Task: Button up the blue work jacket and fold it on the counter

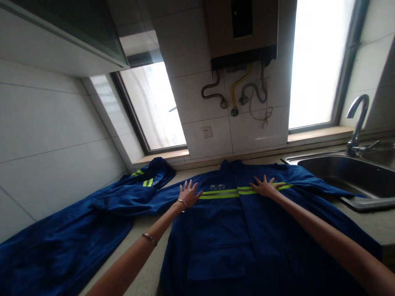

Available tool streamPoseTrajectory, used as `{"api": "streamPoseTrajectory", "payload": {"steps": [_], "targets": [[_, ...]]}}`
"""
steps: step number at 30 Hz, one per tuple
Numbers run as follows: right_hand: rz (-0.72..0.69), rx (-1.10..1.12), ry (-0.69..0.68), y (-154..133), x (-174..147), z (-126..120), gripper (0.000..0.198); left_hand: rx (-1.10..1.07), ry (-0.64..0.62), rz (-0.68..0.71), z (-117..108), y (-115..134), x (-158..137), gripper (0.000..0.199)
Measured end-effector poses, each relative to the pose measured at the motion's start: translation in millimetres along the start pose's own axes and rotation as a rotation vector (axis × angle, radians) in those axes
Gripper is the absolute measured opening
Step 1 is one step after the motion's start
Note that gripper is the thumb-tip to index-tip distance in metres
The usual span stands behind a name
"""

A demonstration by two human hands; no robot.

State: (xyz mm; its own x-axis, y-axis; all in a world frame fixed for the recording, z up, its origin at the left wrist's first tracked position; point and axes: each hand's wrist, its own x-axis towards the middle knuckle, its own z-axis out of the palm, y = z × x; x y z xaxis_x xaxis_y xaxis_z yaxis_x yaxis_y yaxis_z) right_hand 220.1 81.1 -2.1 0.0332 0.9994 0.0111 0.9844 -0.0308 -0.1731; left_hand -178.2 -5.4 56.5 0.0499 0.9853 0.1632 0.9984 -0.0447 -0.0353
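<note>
A blue work jacket (216,230) with a yellow-green and grey reflective stripe lies spread, front up, on the countertop (142,255). Its collar points to the wall and its lower part hangs toward me. My left hand (188,193) rests on the chest at the left, by the white printed logo, fingers spread. On the opposite side of the front closure, my right hand (266,187) lies flat across the stripe with its fingers apart. Neither hand grips the cloth. One sleeve reaches left, the other runs toward the sink.
More blue clothing (77,230) with reflective bands lies along the left wall. At the right is a sink (335,164) with a curved faucet (358,123); a sleeve touches its rim. A water heater (243,28) with hoses hangs on the tiled wall, and a cabinet (61,37) juts out upper left.
</note>
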Motion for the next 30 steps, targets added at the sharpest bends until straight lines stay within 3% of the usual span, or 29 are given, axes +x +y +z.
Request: {"api": "streamPoseTrajectory", "payload": {"steps": [3,5,9,15,20,23,25,27,30], "targets": [[0.068,0.003,0.018,-4,4,6,0.075,-0.090,-0.207,0.040,28,32,22,0.067],[0.075,0.001,0.012,-4,10,7,0.075,-0.117,-0.262,0.037,44,42,32,0.067],[0.064,-0.002,0.008,-3,29,6,0.077,-0.143,-0.272,0.021,56,39,53,0.067],[0.056,0.015,0.009,-9,45,0,0.075,-0.136,-0.219,0.045,52,37,72,0.062],[-0.124,0.140,0.087,6,23,-18,0.062,-0.097,-0.045,0.129,36,41,47,0.048],[-0.231,0.196,0.188,47,-6,-39,0.054,-0.078,0.093,0.113,15,16,13,0.038],[-0.257,0.254,0.208,91,-32,-56,0.047,-0.072,0.116,-0.051,-1,-14,-11,0.039],[-0.224,0.479,0.097,136,-67,-69,0.041,-0.112,0.028,-0.236,-15,-48,-32,0.051],[-0.105,0.814,-0.405,172,-139,-69,0.048,-0.411,-0.339,-0.465,-26,-85,-54,0.068]]}}
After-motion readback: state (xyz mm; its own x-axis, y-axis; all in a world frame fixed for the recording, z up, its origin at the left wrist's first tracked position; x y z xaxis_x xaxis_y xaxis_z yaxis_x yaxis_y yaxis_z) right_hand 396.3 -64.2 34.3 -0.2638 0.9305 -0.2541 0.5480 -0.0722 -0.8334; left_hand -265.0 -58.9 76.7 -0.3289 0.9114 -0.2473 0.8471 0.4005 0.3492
